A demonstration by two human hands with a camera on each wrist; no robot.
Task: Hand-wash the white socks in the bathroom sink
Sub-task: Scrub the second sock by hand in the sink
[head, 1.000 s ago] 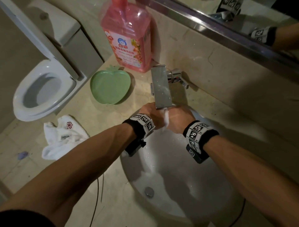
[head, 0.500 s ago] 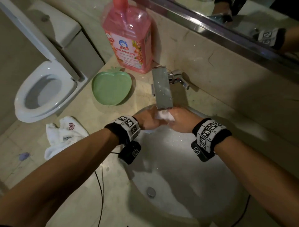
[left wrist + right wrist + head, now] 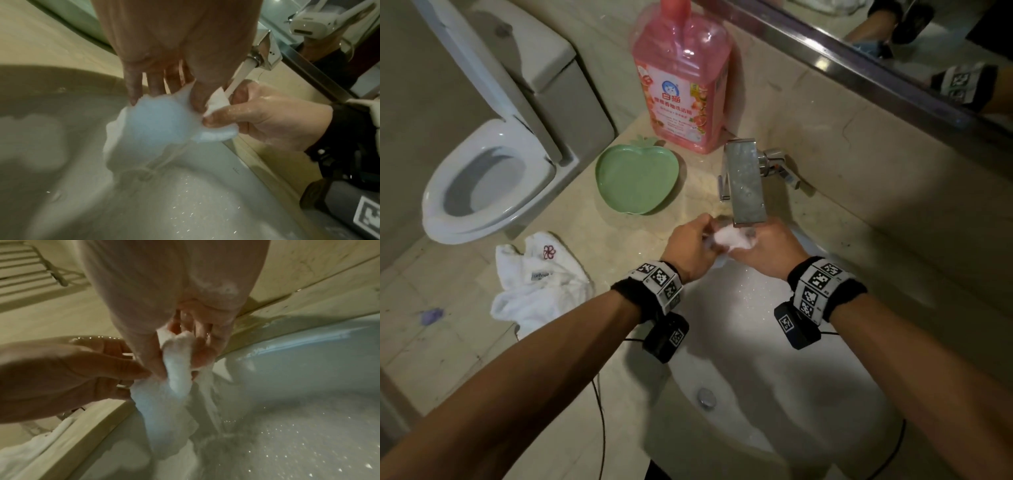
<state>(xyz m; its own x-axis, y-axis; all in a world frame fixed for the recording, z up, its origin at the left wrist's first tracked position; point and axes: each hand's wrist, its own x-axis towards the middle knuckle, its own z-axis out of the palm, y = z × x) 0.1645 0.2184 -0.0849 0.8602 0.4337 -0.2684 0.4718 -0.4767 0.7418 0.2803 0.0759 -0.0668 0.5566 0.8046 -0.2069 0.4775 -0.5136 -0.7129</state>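
Toilet (image 3: pixel 482 178) is being seen at the far left, its seat down and lid up. White socks (image 3: pixel 534 284) are lying crumpled on the table (image 3: pixel 599 394) near its left edge, well apart from the sink (image 3: pixel 774 394). Further right, a green apple-shaped dish (image 3: pixel 637 178) is sitting just beside a pink detergent bottle (image 3: pixel 681 89). Under the faucet (image 3: pixel 744 181), one wet white sock (image 3: pixel 732 238) is being pinched by the left hand (image 3: pixel 690 248) and gripped by the right hand (image 3: pixel 770 251), both grips curled on it, while water is running over it into the basin. The spout is overhanging the sock, partly hiding it from above.
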